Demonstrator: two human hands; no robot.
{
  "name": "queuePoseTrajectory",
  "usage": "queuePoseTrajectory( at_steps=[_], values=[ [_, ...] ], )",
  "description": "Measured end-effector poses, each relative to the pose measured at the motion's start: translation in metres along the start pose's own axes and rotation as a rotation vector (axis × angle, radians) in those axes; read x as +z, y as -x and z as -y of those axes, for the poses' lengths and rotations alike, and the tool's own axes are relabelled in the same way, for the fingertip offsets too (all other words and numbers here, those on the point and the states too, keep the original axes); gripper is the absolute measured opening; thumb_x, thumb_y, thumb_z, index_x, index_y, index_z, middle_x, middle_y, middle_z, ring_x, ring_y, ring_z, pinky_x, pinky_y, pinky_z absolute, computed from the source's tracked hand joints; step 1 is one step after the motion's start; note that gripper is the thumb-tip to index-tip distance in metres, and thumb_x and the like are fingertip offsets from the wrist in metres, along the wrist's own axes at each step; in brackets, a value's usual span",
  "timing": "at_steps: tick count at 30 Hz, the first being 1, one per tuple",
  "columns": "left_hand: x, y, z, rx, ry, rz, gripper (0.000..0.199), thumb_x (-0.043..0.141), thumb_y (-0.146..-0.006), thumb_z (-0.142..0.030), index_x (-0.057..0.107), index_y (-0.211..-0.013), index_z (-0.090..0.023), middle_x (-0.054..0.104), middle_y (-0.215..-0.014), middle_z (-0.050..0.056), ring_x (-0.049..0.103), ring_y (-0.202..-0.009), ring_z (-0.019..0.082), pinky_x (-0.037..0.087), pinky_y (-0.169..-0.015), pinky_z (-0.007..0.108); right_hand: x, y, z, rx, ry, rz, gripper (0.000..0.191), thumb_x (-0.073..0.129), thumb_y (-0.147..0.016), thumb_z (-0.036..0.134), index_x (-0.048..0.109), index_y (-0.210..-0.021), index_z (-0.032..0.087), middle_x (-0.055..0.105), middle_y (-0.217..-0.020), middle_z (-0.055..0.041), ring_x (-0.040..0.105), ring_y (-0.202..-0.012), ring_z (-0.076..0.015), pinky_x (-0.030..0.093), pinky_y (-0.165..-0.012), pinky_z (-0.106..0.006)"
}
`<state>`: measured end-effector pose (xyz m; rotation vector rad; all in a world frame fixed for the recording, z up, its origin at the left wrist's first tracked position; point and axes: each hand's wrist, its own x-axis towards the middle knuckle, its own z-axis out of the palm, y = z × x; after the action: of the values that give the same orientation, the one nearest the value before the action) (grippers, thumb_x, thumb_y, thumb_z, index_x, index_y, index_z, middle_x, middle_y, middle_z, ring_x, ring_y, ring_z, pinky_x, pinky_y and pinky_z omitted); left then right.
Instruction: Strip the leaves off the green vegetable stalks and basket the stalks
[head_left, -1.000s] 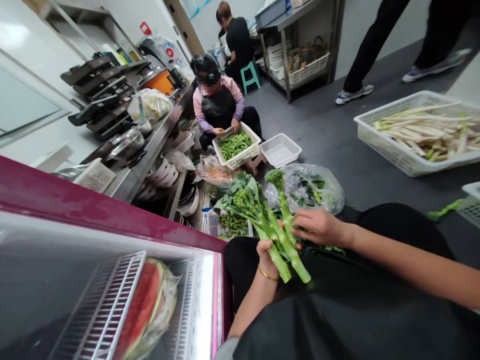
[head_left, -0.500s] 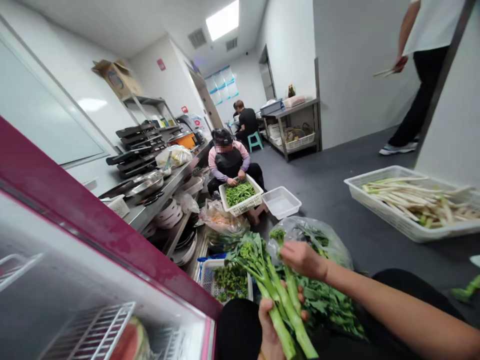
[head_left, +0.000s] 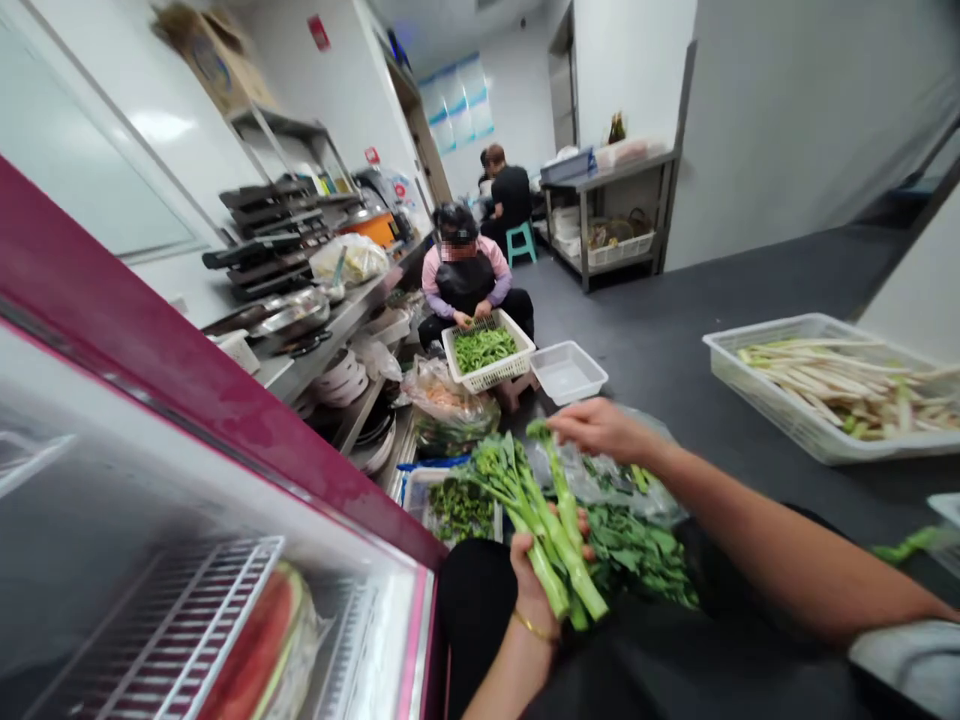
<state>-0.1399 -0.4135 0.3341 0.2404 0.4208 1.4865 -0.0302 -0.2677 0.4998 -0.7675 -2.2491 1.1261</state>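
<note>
A bunch of Chinese broccoli stalks [head_left: 551, 545], thick and pale green with budded, leafy tops, lies in my left hand [head_left: 531, 568]. My left fingers wrap round the lower stems, and a yellow band circles the wrist. Above it, my right hand [head_left: 604, 428] pinches the budded tip of one stalk [head_left: 556, 465], which stands a little apart from the others. Beneath and beyond the hands is a heap of dark leafy greens [head_left: 637, 550], beside a clear plastic bag [head_left: 660, 490].
Left of me stands a fridge with a maroon frame [head_left: 225, 400] and cut watermelon [head_left: 262, 640]. A basket of greens [head_left: 416, 500] sits ahead. A seated person [head_left: 465, 275] handles a basket of green pods [head_left: 525, 350]. White stalks fill a crate [head_left: 720, 370] at right.
My right hand has risen slightly, still at the stalk's tip. The bunch in my left hand sits slightly further left and higher. The view has tilted; the walking person at right is gone from sight.
</note>
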Motion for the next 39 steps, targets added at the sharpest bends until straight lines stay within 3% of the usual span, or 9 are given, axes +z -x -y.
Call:
queuePoseTrajectory(
  at_steps=[3,6,12,16,20,25,33,36,39],
  values=[
    [0.021,-0.004,-0.005,-0.022,-0.057,0.099,0.052,0.066,-0.055,-0.052,0.063,-0.098,-0.022,0.064,-0.109,0.013,0.06,-0.094,0.027,0.047,-0.067,0.034,-0.016,0.043,-0.051,0.288,-0.401,0.095,0.052,0.059,-0.073,0.063,0.065,-0.089,0.014,0.059,-0.06,-0.0013,0.045,-0.043,-0.0084,0.03,-0.037,-0.02],
    [0.04,-0.013,0.005,-0.141,-0.108,0.172,0.053,0.066,-0.053,-0.052,0.064,-0.097,-0.022,0.066,-0.106,0.013,0.06,-0.098,0.032,0.047,-0.072,0.04,-0.004,0.068,-0.071,0.313,-0.532,0.129,0.052,0.063,-0.071,0.058,0.062,-0.1,0.015,0.059,-0.062,0.0008,0.046,-0.043,-0.0087,0.032,-0.039,-0.02],
    [0.052,-0.021,0.033,-0.16,-0.155,0.053,0.052,0.062,-0.058,-0.046,0.063,-0.104,-0.021,0.064,-0.113,0.011,0.054,-0.115,0.036,0.044,-0.092,0.049,0.002,0.083,-0.075,0.194,-0.062,-0.358,0.041,0.065,-0.072,0.056,0.052,-0.067,0.018,0.053,-0.058,0.0014,0.046,-0.054,-0.012,0.035,-0.05,-0.025],
    [0.051,-0.025,0.036,-0.166,-0.19,-0.024,0.049,0.063,-0.059,-0.039,0.062,-0.104,-0.02,0.065,-0.109,0.009,0.059,-0.108,0.033,0.045,-0.092,0.049,-0.005,0.095,-0.088,0.255,0.013,-0.422,0.041,0.067,-0.07,0.055,0.046,-0.062,0.021,0.052,-0.056,-0.0004,0.046,-0.054,-0.0141,0.034,-0.052,-0.028],
    [0.06,-0.028,0.034,-0.187,-0.244,0.013,0.045,0.063,-0.056,-0.033,0.063,-0.098,-0.017,0.066,-0.109,0.011,0.054,-0.117,0.035,0.043,-0.096,0.05,-0.044,0.124,-0.124,0.391,-0.134,-0.467,0.036,0.063,-0.074,0.054,0.051,-0.071,0.02,0.056,-0.06,-0.0017,0.05,-0.051,-0.014,0.037,-0.048,-0.027],
    [0.068,-0.043,0.039,-0.217,-0.287,0.085,0.043,0.063,-0.058,-0.031,0.063,-0.099,-0.017,0.066,-0.114,0.013,0.049,-0.124,0.037,0.038,-0.101,0.054,-0.101,0.175,-0.161,0.677,-0.192,-0.797,0.036,0.066,-0.073,0.051,0.049,-0.076,0.02,0.058,-0.057,-0.0038,0.052,-0.043,-0.014,0.04,-0.042,-0.027],
    [0.069,-0.052,0.057,-0.255,-0.395,0.067,0.046,0.063,-0.051,-0.028,0.062,-0.095,-0.015,0.068,-0.104,0.014,0.059,-0.11,0.039,0.048,-0.088,0.052,-0.013,0.131,-0.103,0.395,-0.339,-0.359,0.035,0.067,-0.075,0.047,0.044,-0.077,0.021,0.062,-0.06,-0.0021,0.056,-0.042,-0.0153,0.044,-0.04,-0.026],
    [0.062,-0.036,0.044,-0.193,-0.389,0.045,0.051,0.063,-0.051,-0.031,0.061,-0.101,-0.017,0.067,-0.106,0.013,0.06,-0.107,0.038,0.049,-0.086,0.051,-0.016,0.113,-0.103,0.342,-0.41,-0.18,0.035,0.063,-0.076,0.052,0.049,-0.078,0.02,0.063,-0.061,-0.0037,0.059,-0.046,-0.0174,0.046,-0.042,-0.027],
    [0.055,-0.022,0.032,-0.201,-0.353,0.035,0.057,0.064,-0.052,-0.033,0.059,-0.107,-0.02,0.066,-0.11,0.012,0.06,-0.108,0.036,0.048,-0.086,0.05,-0.034,0.093,-0.109,0.293,-0.324,-0.176,0.038,0.056,-0.079,0.056,0.049,-0.07,0.02,0.06,-0.058,-0.0021,0.057,-0.047,-0.0157,0.044,-0.045,-0.026]
  ],
)
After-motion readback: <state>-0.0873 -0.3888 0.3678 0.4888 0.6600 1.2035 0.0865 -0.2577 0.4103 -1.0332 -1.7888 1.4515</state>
